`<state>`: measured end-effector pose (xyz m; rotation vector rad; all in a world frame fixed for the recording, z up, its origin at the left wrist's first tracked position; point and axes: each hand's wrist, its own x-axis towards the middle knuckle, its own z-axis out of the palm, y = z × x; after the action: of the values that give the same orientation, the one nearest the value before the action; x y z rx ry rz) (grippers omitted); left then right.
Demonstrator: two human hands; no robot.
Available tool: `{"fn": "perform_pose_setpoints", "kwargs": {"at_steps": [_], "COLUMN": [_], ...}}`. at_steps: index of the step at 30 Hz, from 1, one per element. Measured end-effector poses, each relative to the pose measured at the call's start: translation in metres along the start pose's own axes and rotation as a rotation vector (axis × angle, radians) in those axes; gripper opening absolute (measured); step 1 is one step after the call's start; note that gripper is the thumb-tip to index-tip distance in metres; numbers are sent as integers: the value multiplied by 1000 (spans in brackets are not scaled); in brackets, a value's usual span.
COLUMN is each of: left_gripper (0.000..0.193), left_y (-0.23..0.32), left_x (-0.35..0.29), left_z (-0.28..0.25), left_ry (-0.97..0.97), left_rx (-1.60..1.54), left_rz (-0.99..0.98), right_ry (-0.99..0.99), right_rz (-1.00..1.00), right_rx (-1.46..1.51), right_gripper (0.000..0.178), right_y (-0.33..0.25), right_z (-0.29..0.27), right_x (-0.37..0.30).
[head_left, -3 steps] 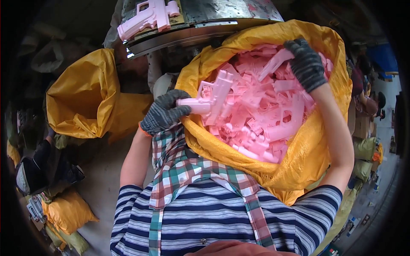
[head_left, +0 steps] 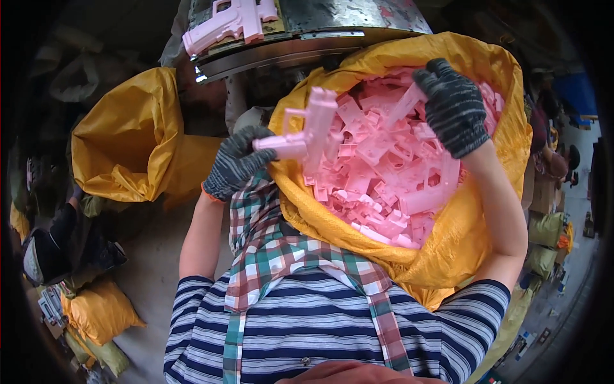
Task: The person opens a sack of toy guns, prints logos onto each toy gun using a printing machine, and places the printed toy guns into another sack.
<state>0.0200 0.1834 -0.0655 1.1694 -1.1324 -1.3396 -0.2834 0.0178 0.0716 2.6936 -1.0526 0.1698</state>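
Pink plastic gun-shaped parts (head_left: 390,173) filled the big yellow sack (head_left: 460,237) nearly to its rim, too many to count, so most sorting remained. My left hand (head_left: 235,163) gripped one part (head_left: 307,137) over the sack's left edge; my right hand (head_left: 453,105) closed on another (head_left: 404,102) farther in. One finished piece (head_left: 227,22) lay on the far metal bench (head_left: 307,38).

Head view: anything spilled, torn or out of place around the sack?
Nothing stands out. The pink plastic parts all lie inside the yellow sack, none spilled over its rim. The left hand grips one part, and the right hand grips another.
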Motion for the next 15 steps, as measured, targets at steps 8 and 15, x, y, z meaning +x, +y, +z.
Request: {"fn": "perform_pose_setpoints", "kwargs": {"at_steps": [8,15], "left_gripper": [38,33], "left_y": [19,48], "left_x": [-7,-8], "left_z": [-28,-8], "left_ry": [283,285], "left_rx": [-321,-464], "left_rz": [80,68], "right_ry": [222,-793], "right_rz": [-362,-640], "right_rx": [113,251], "right_gripper": [27,22], "right_y": [-74,-97], "right_z": [-16,-21], "right_x": [-6,-4]}}
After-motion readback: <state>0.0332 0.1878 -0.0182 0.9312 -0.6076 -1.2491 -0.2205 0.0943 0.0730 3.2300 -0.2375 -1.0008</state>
